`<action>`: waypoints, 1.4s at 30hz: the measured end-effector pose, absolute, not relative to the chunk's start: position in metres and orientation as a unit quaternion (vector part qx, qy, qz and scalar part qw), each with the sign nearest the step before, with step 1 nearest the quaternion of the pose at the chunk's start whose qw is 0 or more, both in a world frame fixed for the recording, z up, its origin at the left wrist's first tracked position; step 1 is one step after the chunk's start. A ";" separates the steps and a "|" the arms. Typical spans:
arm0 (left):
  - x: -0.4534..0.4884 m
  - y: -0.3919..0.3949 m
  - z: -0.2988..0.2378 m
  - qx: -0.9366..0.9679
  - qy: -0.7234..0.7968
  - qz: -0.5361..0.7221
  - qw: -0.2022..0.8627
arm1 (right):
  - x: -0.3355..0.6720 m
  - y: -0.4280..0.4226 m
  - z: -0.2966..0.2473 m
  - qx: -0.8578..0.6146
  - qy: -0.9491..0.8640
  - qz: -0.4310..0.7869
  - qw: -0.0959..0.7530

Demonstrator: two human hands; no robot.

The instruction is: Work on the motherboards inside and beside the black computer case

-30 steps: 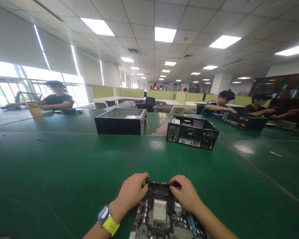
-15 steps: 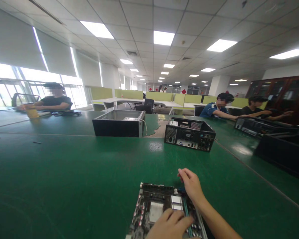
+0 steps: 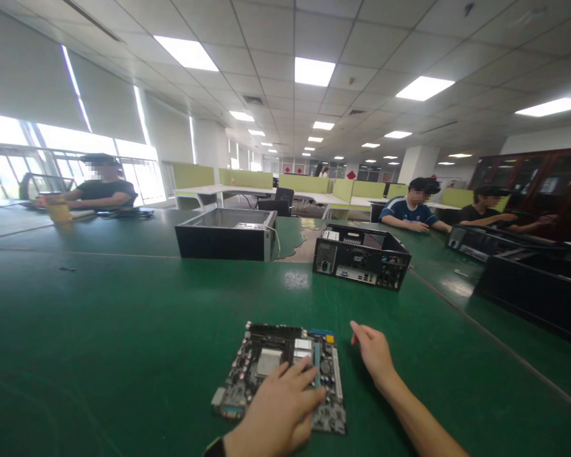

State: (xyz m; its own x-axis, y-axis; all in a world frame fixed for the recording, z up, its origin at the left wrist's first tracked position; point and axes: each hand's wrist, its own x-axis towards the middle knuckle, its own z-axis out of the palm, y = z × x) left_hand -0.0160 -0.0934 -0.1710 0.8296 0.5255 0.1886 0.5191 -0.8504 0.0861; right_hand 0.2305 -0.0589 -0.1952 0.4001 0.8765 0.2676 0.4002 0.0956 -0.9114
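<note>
A black motherboard (image 3: 266,365) lies flat on the green table (image 3: 124,330) in front of me. My left hand (image 3: 278,409) rests on its near right part, fingers stretched over the board and holding nothing. My right hand (image 3: 374,352) hovers just right of the board above the table, fingers loosely extended and empty.
Two open black computer cases stand farther back, one at the centre (image 3: 226,235) and one to its right (image 3: 361,257). More dark cases (image 3: 533,282) sit at the right edge. Three people sit at the table, one far left (image 3: 99,187), two far right (image 3: 416,209).
Both hands let go of the board's far edge. The left hand moved back onto the near part, the right hand drew off to the side. The board now lies farther from me.
</note>
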 end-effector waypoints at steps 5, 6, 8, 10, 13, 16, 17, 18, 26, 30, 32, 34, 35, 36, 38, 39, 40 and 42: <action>-0.091 -0.033 -0.169 0.911 0.388 0.136 0.028 | 0.229 -0.062 -0.194 -0.646 -0.518 0.219 0.517; -0.109 -0.022 -0.170 0.902 0.405 0.147 0.025 | 0.229 -0.063 -0.194 -0.647 -0.520 0.218 0.513; -0.147 -0.001 -0.171 0.884 0.438 0.160 0.017 | 0.230 -0.062 -0.195 -0.648 -0.524 0.217 0.508; -0.189 0.015 -0.170 0.870 0.468 0.154 0.009 | 0.232 -0.061 -0.197 -0.646 -0.528 0.219 0.506; -0.252 0.032 -0.169 0.855 0.501 0.137 -0.004 | 0.233 -0.058 -0.199 -0.645 -0.527 0.219 0.509; -0.305 0.042 -0.169 0.840 0.523 0.143 -0.008 | 0.233 -0.057 -0.198 -0.644 -0.525 0.217 0.512; -0.318 0.044 -0.170 0.835 0.532 0.143 -0.008 | 0.232 -0.057 -0.197 -0.643 -0.526 0.218 0.512; -0.329 0.046 -0.170 0.830 0.540 0.142 -0.006 | 0.232 -0.058 -0.196 -0.642 -0.529 0.217 0.511; -0.332 0.051 -0.175 0.799 0.575 0.130 -0.116 | 0.230 -0.058 -0.201 -0.642 -0.539 0.209 0.504; -0.279 0.023 -0.175 0.766 0.591 0.181 -0.176 | 0.229 -0.055 -0.207 -0.633 -0.546 0.214 0.505; -0.239 0.003 -0.174 0.779 0.570 0.215 -0.152 | 0.227 -0.055 -0.208 -0.625 -0.551 0.217 0.508; -0.193 -0.018 -0.172 0.801 0.539 0.241 -0.101 | 0.224 -0.055 -0.209 -0.620 -0.558 0.221 0.506; -0.169 -0.027 -0.170 0.812 0.523 0.250 -0.073 | 0.223 -0.055 -0.209 -0.619 -0.562 0.221 0.503; -0.146 -0.036 -0.169 0.824 0.504 0.255 -0.042 | 0.223 -0.056 -0.208 -0.619 -0.564 0.219 0.501; -0.103 -0.052 -0.166 0.847 0.468 0.252 0.021 | 0.221 -0.058 -0.207 -0.620 -0.567 0.215 0.498; -0.085 -0.059 -0.165 0.855 0.453 0.248 0.049 | 0.221 -0.059 -0.206 -0.620 -0.568 0.212 0.498; -0.068 -0.066 -0.164 0.859 0.445 0.241 0.075 | 0.220 -0.061 -0.204 -0.621 -0.569 0.210 0.497; -0.044 -0.076 -0.163 0.862 0.445 0.209 0.124 | 0.220 -0.063 -0.201 -0.623 -0.571 0.205 0.493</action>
State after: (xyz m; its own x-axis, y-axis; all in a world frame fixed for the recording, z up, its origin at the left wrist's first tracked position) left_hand -0.0436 -0.0760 -0.1627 0.5172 0.8186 0.2499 0.7155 -0.5737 0.3986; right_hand 0.2204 -0.0627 -0.2005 0.2643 0.9141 0.3075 0.5091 0.1385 -0.8495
